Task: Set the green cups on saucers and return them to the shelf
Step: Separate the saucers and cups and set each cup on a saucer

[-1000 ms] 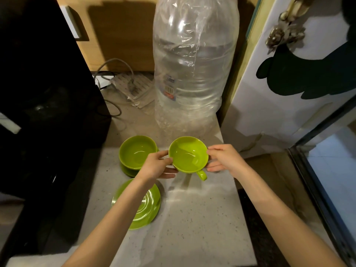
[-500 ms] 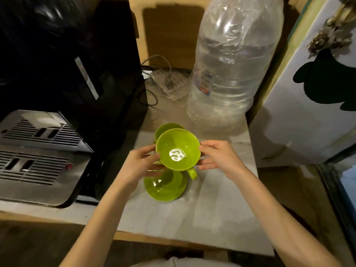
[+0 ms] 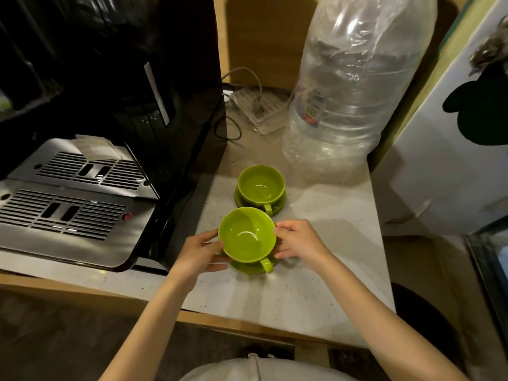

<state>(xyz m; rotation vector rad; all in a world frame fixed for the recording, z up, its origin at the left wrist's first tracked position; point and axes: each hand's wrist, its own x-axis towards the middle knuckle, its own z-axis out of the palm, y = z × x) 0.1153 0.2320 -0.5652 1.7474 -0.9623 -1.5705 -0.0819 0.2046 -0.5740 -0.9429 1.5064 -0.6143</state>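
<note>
I have the near cup [image 3: 246, 234] between both hands — my left hand [image 3: 198, 253] curls round its left side with the fingers pressed to the wall and the thumb up by the rim, and my right hand [image 3: 298, 241] meets its right side with the fingertips [image 3: 278, 232] on the rim and wall. The cup sits over its saucer [image 3: 248, 267], handle pointing toward me; whether the base is resting fully on the saucer I cannot tell. Just behind it, the far cup [image 3: 261, 187] stands upright on the far saucer [image 3: 278, 202], handle also toward me, untouched. Both pairs are on the pale speckled counter [image 3: 316, 284], between the black coffee machine [image 3: 110, 119] on the left and the big clear water bottle [image 3: 351, 92] at the back right
</note>
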